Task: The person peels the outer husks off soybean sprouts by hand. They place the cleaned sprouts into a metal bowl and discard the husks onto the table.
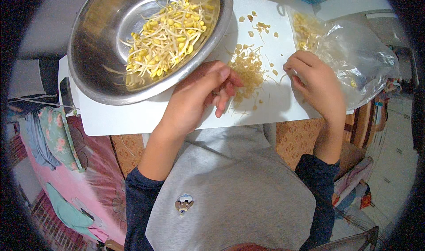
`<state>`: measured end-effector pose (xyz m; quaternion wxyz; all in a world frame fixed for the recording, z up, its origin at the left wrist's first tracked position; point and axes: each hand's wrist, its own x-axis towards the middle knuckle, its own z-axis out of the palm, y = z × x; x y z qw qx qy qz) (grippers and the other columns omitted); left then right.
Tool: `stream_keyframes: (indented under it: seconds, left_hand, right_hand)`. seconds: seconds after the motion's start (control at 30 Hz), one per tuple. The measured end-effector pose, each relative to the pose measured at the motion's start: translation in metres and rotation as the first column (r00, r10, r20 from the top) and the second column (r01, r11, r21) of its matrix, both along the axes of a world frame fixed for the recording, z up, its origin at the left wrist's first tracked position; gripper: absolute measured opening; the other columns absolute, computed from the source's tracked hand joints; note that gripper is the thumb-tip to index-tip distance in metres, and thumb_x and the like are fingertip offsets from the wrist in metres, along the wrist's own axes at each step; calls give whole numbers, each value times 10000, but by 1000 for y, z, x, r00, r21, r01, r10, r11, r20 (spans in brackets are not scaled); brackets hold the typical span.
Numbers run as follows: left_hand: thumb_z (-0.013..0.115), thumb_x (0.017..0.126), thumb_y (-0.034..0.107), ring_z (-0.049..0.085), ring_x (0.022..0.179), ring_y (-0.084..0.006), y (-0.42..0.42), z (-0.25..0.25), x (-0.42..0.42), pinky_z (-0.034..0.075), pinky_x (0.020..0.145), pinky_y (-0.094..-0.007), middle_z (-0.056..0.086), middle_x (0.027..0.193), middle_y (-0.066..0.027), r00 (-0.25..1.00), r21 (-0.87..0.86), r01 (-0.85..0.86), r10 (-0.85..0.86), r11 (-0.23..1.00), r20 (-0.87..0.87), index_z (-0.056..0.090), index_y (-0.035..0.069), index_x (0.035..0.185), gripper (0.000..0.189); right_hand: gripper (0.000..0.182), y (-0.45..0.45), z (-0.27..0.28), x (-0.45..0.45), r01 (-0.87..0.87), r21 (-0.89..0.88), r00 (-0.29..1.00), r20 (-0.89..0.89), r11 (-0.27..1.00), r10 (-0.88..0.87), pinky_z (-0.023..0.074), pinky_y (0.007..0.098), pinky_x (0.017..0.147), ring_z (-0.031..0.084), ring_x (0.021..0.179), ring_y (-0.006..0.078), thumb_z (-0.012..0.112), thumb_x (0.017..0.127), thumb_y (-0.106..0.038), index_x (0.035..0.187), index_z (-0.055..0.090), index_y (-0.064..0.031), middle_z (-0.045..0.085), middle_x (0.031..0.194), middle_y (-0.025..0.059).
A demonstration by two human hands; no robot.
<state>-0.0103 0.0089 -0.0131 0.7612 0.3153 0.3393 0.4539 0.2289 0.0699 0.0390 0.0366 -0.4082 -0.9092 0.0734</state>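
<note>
My left hand (212, 90) is loosely curled, its fingers apart, between the steel bowl and a pile of pale bean skins and root ends (247, 68). I see nothing held in it. My right hand (312, 78) is beside the plastic bag, thumb and fingertips pinched together on a small whitish sprout piece (295, 72). A thin pale strand hangs by the fingertips. Yellow-headed soybean sprouts (169, 35) lie heaped in the tilted stainless steel bowl (96, 75). More sprouts (303, 28) show inside the clear plastic bag (352, 62).
The white tabletop (123, 118) carries all of this, with loose bean skins (262, 27) scattered toward its far side. A dark phone-like object (66, 91) and a cable lie at the left edge. Left of the table is a bed with a pink cover (56, 184).
</note>
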Motion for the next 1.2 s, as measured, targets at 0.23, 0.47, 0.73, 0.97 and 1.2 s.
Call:
stream_keyframes:
  seconds: [0.23, 0.47, 0.73, 0.97, 1.2]
  left_hand:
    - [458, 885, 322, 446, 455, -95, 0, 0, 1, 373, 398, -208, 489, 627, -56, 999, -6, -41, 41, 999, -14, 538, -24, 891, 355]
    - [474, 891, 257, 474, 513, -86, 0, -2, -2, 383, 430, -195, 523, 741, -55, 998, 18, 18, -17, 1000, -53, 538, -16, 945, 285]
    - [504, 886, 149, 479, 533, -67, -3, -3, 0, 396, 482, -193, 514, 655, -21, 998, -9, 66, -66, 998, -17, 533, 8, 985, 175]
    - [523, 877, 156, 447, 478, -71, -3, -2, -1, 347, 427, -189, 500, 653, -16, 998, 8, 5, -5, 1000, -55, 512, 43, 862, 115]
    - [514, 877, 112, 451, 473, -62, -1, 1, -1, 367, 453, -194, 505, 614, -10, 1000, 1, 0, 0, 1000, -27, 526, 29, 824, 99]
  right_hand:
    - [130, -2, 3, -1, 54, 57, 998, -41, 997, -52, 429, 327, 587, 534, 687, 262, 587, 686, 10, 804, 541, -23, 515, 768, 101]
    - [164, -6, 11, -20, -245, -226, 777, -628, 943, 51, 426, 252, 555, 538, 680, 152, 606, 683, 30, 830, 617, -44, 569, 803, 52]
    - [140, -9, -21, -48, -315, -253, 638, -770, 915, 7, 411, 231, 525, 544, 650, 122, 666, 675, 14, 797, 624, -38, 600, 783, 36]
    - [149, -9, -12, -42, -182, -243, 712, -701, 953, -43, 410, 230, 519, 549, 656, 124, 677, 687, -7, 820, 632, -56, 615, 787, 40]
    - [126, -10, -7, -38, -113, -169, 792, -611, 979, -14, 425, 247, 529, 562, 679, 146, 670, 695, -15, 802, 624, -63, 614, 787, 44]
